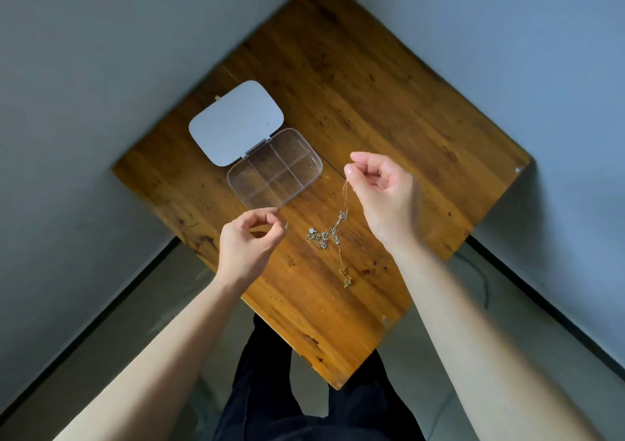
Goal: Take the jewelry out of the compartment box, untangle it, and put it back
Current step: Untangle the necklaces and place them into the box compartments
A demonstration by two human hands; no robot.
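On the wooden table (372, 109) the clear compartment box (274, 170) lay with its grey lid (235, 122) swung fully open and flat behind it. We could see 6 compartments through the plastic, and all of them looked empty, so we judged the taking-out step finished.

We held our right hand (382, 183) raised above the table, thumb and forefinger pinched tight on the upper end of a thin chain (345, 193). That chain ran down from the pinch into the jewelry tangle (325, 235), a knot of silver-toned links and small charms resting on the wood just in front of the box. A gold-toned chain with a pendant (345, 273) trailed out of the knot toward us.

Our left hand (248, 237) hovered low and to the left of the knot, fingertips closed narrowly together. A tiny piece (286, 225) showed right at those fingertips; we could not tell whether it was gripped or whether a fine strand ran from it to the knot.

Our judgement was that the untangling was under way but far from done: the pieces were bunched in 1 clump, none lay separated on its own, and nothing had gone back into the box.
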